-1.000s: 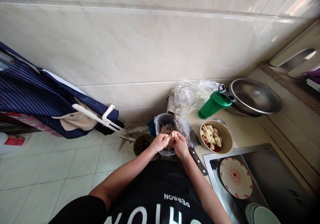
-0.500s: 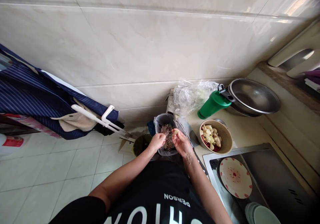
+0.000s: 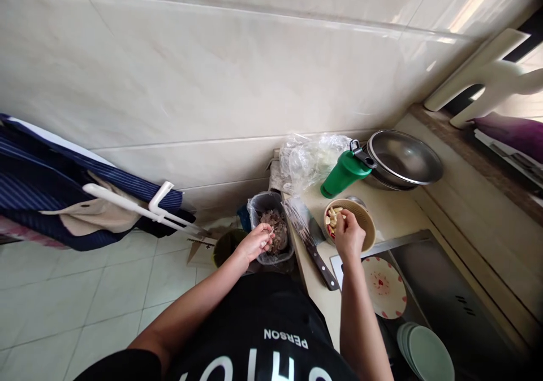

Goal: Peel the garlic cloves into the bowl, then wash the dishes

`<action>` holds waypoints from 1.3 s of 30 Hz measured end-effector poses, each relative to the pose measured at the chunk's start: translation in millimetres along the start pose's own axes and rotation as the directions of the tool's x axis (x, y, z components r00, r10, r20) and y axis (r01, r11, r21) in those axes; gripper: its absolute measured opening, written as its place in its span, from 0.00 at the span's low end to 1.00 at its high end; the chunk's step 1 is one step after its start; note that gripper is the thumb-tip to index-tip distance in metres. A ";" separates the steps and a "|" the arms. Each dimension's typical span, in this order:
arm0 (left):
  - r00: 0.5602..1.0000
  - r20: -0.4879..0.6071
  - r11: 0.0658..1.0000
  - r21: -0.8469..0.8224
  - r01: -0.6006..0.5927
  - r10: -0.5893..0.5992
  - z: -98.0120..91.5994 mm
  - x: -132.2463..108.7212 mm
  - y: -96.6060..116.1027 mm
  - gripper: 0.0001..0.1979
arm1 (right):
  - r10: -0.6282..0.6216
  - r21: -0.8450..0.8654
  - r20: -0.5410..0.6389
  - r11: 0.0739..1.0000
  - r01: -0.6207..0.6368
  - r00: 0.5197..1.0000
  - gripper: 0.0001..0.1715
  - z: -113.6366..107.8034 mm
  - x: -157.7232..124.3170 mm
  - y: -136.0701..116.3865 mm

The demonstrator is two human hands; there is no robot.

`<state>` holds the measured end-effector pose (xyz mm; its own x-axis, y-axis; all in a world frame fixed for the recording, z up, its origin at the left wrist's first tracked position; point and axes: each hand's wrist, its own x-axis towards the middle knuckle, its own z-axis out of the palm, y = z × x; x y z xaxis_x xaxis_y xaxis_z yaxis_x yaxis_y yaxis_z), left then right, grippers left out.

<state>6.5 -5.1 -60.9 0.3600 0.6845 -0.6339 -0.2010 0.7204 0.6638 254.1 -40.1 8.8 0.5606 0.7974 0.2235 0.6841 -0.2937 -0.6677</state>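
Note:
My left hand (image 3: 256,242) is curled closed at the near left side of a lined waste bin (image 3: 289,256), with a small pale piece at its fingertips. Papery garlic skins (image 3: 278,231) fill the bin. Over the beige plastic basket (image 3: 368,222) on the counter, my right hand (image 3: 350,235) has its fingers pinched together, fingertips among the garlic cloves. What it pinches is hidden. Peeled garlic cloves (image 3: 332,217) show in the basket, with something red beneath them. A cleaver (image 3: 319,262) with a dark handle lies between bin and basket, along the counter edge.
A green shaker bottle (image 3: 344,174), clear plastic bags (image 3: 311,157) and a metal bowl (image 3: 405,157) stand behind the basket. To the right is a sink (image 3: 449,285) with a patterned plate (image 3: 384,287) and stacked pale green dishes (image 3: 430,352). A white rail (image 3: 123,202) juts in from the left.
My right hand has moved from above the bin, where it held a garlic clove, rightward to the basket. My left hand stays by the bin. The view has shifted, and the cleaver now shows clearly.

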 end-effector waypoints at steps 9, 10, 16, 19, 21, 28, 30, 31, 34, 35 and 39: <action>0.965 0.252 0.958 -0.287 0.001 0.074 -8.8 -3.4 6.5 0.24 | -0.271 0.279 0.299 0.942 0.187 0.915 0.15 28.0 -23.4 -35.2; 0.960 0.269 0.950 -0.313 0.007 0.082 -9.2 -3.6 6.1 0.25 | -0.355 0.356 0.360 0.907 0.225 0.863 0.12 38.0 -30.2 -43.1; 0.954 0.286 0.930 -0.368 0.018 0.095 -6.7 -7.3 4.8 0.30 | -0.561 0.362 0.542 0.827 0.429 0.625 0.16 86.9 -57.7 -59.5; 0.954 0.282 0.928 -0.373 0.014 0.099 -6.4 -9.5 6.2 0.31 | -0.555 0.333 0.542 0.831 0.446 0.631 0.16 96.6 -60.8 -53.9; 0.962 0.257 0.934 -0.357 0.011 0.087 -7.1 -9.1 6.4 0.29 | -0.530 0.366 0.529 0.847 0.385 0.663 0.17 99.4 -59.8 -48.4; 0.998 -0.039 0.999 0.009 -0.041 0.041 -6.9 -0.2 0.8 0.11 | -0.336 0.427 0.560 0.900 0.083 0.757 0.12 104.4 -56.5 -30.1; 0.996 -0.040 0.987 0.143 -0.078 0.085 -4.3 -0.5 0.9 0.17 | -0.319 0.414 0.569 0.907 0.071 0.758 0.12 104.0 -57.3 -29.9; 0.995 -0.029 0.973 0.213 -0.092 0.100 -2.6 -1.5 1.5 0.20 | -0.325 0.415 0.565 0.907 0.079 0.759 0.13 103.4 -57.7 -30.9; 0.990 0.039 0.924 0.356 -0.140 0.135 2.9 -6.8 5.3 0.24 | -0.355 0.490 0.552 0.870 0.051 0.754 0.15 101.6 -58.6 -34.9; 0.987 0.063 0.914 0.372 -0.160 0.147 4.6 -8.8 6.7 0.23 | -0.350 0.542 0.555 0.840 -0.010 0.755 0.15 101.5 -58.8 -35.8; 0.969 0.131 0.903 0.356 -0.241 0.207 8.6 -13.6 9.7 0.22 | -0.255 0.691 0.633 0.612 -0.385 0.730 0.21 102.5 -60.7 -35.6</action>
<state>7.5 -8.3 -42.5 0.4269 0.7982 -0.4249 0.0564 0.4455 0.8935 147.9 -23.9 -53.8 -0.0608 0.9914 -0.1162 -0.1192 -0.1228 -0.9853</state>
